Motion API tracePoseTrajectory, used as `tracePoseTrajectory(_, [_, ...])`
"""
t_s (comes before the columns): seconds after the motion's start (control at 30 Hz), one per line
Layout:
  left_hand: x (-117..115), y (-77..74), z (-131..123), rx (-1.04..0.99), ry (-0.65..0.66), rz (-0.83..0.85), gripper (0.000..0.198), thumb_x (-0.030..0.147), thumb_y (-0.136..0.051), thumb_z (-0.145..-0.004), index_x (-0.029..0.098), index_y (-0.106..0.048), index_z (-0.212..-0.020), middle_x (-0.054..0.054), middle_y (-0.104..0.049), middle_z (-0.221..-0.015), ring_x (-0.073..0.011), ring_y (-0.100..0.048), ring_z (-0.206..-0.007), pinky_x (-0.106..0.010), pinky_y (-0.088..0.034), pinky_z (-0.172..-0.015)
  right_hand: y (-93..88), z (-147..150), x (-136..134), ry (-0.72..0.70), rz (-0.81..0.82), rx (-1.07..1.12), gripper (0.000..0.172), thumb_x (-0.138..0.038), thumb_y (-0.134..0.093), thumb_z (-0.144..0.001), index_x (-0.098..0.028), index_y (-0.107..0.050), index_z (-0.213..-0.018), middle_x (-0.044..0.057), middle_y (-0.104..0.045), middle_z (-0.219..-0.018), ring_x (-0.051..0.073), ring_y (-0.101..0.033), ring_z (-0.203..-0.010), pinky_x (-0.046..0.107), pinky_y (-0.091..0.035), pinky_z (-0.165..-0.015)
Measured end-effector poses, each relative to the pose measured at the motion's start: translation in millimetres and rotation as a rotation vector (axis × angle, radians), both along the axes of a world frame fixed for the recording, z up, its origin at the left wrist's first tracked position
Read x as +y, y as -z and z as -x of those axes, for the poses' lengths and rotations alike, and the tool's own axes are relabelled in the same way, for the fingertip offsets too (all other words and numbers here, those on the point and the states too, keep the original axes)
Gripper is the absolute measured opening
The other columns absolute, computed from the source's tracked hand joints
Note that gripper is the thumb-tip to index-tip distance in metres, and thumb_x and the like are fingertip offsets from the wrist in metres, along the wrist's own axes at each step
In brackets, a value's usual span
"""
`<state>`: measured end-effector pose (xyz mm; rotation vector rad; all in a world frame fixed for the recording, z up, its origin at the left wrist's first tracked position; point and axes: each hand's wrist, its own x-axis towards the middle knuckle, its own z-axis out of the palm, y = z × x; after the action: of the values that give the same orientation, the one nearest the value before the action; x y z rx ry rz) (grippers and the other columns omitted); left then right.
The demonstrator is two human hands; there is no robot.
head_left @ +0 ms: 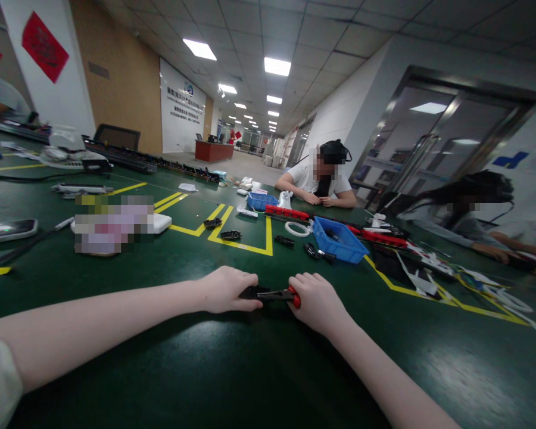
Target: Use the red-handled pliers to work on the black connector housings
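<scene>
My left hand (227, 290) is closed over a small black part (250, 292) lying on the green table (268, 369). My right hand (316, 301) grips the red handle of a screwdriver (282, 294). The tool's dark shaft points left into the black part, between the two fists. Both hands rest on the table near its middle, a short gap apart. Most of the black part is hidden under my left fingers.
Beyond my hands lie several loose black parts (230, 235), a blue bin (339, 239), a second blue bin (261, 201), a white tape ring (296, 229) and yellow floor-style lines (241, 244). Two people sit at the far side (318, 179), (469, 214). A phone (9, 229) lies at left.
</scene>
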<state>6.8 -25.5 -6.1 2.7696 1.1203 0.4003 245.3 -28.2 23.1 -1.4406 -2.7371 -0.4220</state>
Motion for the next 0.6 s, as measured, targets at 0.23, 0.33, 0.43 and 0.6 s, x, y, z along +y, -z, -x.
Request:
tracePoseTrajectory(0.23, [-0.2,0.0,0.7,0.005,0.009,-0.014,0.031,0.051,-0.054,-0.092,0.02,-0.055,-0.091,-0.002,-0.066,-0.081,-0.0199,-0.064,-0.069,-0.026,-0.035,-0.054,3.1,1.8,-5.0,0.006,-0.019,0.009,0.006,-0.022,-0.066,-0.079,-0.017,-0.064,-0.082,0.007,-0.069,-0.089,0.019,-0.061,-0.079,0.031,-0.041,-0.074])
tracePoseTrajectory(0.33, [-0.2,-0.2,0.7,-0.004,0.011,-0.015,0.032,0.051,-0.054,-0.092,0.019,-0.055,-0.091,-0.002,-0.066,-0.08,-0.0197,-0.063,-0.068,-0.026,-0.035,-0.053,3.4,1.0,-4.6,-0.01,-0.018,0.013,0.015,-0.031,-0.066,-0.082,-0.017,-0.063,-0.085,0.007,-0.068,-0.086,0.02,-0.06,-0.078,0.031,-0.041,-0.074])
tracePoseTrajectory(0.43, [0.1,0.0,0.8,-0.004,0.013,-0.013,0.033,0.052,-0.053,-0.093,0.019,-0.055,-0.092,-0.003,-0.066,-0.08,-0.0202,-0.063,-0.068,-0.026,-0.035,-0.053,2.4,-3.2,-2.8,-0.073,-0.033,0.042,0.035,-0.051,-0.064,-0.083,-0.016,-0.061,-0.086,0.008,-0.065,-0.085,0.02,-0.058,-0.074,0.032,-0.04,-0.07])
tracePoseTrajectory(0.6, [0.7,0.8,1.1,-0.009,0.021,-0.009,0.034,0.053,-0.053,-0.093,0.019,-0.055,-0.092,-0.003,-0.066,-0.08,-0.0207,-0.064,-0.07,-0.026,-0.036,-0.054,3.6,-13.7,1.7,-0.196,-0.064,0.138,0.044,-0.059,-0.051,-0.09,-0.016,-0.061,-0.087,0.008,-0.062,-0.085,0.018,-0.053,-0.069,0.031,-0.036,-0.064])
